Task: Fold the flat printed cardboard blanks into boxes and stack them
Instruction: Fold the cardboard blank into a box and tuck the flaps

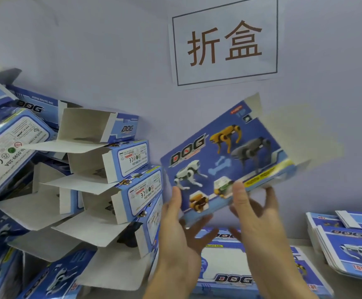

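I hold a blue printed "DOG" box point(225, 156) up in front of the wall, tilted, its white end flaps open at the upper right. My left hand point(182, 231) holds its lower left edge, thumb on the printed face and fingers behind. My right hand point(255, 214) grips the bottom edge, thumb on the front near the yellow strip. A leaning stack of folded boxes point(115, 180) with open white flaps fills the left side. Flat blanks point(225, 275) lie on the table below my hands.
A second pile of flat blanks point(348, 244) sits at the right on the table. A paper sign point(224, 42) with two large characters hangs on the wall above. More folded boxes point(9, 143) lean at the far left.
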Available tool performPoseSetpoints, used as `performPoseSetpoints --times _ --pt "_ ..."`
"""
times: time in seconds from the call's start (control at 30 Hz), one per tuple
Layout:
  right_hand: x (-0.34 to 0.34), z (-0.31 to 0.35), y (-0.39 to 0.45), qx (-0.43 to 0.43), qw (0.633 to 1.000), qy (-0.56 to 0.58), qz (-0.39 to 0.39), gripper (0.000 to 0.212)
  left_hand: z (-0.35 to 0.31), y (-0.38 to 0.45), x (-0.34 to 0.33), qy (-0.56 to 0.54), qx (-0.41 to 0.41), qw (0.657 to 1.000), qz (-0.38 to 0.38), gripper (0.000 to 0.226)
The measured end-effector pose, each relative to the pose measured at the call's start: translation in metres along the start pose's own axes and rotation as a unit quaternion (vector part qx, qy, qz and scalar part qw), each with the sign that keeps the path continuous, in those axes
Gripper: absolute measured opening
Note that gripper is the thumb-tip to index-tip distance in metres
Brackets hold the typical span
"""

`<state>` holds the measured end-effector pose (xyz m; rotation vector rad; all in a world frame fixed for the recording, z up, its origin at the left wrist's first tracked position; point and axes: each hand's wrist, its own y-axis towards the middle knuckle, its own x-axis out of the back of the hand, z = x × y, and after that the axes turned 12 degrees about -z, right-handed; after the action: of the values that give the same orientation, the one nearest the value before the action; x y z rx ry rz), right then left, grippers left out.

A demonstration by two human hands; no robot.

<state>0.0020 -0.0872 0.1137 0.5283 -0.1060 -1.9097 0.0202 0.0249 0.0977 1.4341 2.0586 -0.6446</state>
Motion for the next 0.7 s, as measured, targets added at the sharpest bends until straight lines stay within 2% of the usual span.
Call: performPoseSetpoints --times 0.07,0.1,0.23,0.33,0.4,0.5,0.6,0.7 --pt "0.013 -0.001 0.009 0.020 0.999 0.017 -0.037 0.066 0.001 -0.001 0.001 0.074 -0.016 0.997 -0.001 0.044" --pt "0.019 -0.001 0.014 0.032 0.999 0.007 -0.036 0.063 0.000 0.000 0.002 0.108 -0.042 0.993 -0.017 0.040" --pt "0.036 0.001 0.024 0.029 0.997 -0.067 0.023 0.045 -0.011 0.008 0.009 0.154 -0.144 0.972 -0.104 0.018" --pt "0.046 0.001 0.031 0.033 0.992 -0.106 0.061 0.044 -0.023 0.016 0.019 0.177 -0.213 0.954 -0.117 0.009" --pt "0.053 0.000 0.032 0.029 0.982 -0.146 0.120 0.045 -0.029 0.015 0.020 0.160 -0.227 0.958 -0.070 0.016" --pt "0.058 -0.001 0.029 -0.008 0.943 -0.209 0.260 0.060 -0.031 0.009 0.021 0.131 -0.195 0.970 0.054 0.045" --pt "0.058 -0.003 0.028 -0.050 0.907 -0.249 0.336 0.072 -0.033 0.005 0.025 0.160 -0.208 0.960 0.092 0.038" --pt "0.057 -0.007 0.031 -0.053 0.907 -0.239 0.343 0.083 -0.031 0.009 0.025 0.167 -0.217 0.959 0.077 0.027"
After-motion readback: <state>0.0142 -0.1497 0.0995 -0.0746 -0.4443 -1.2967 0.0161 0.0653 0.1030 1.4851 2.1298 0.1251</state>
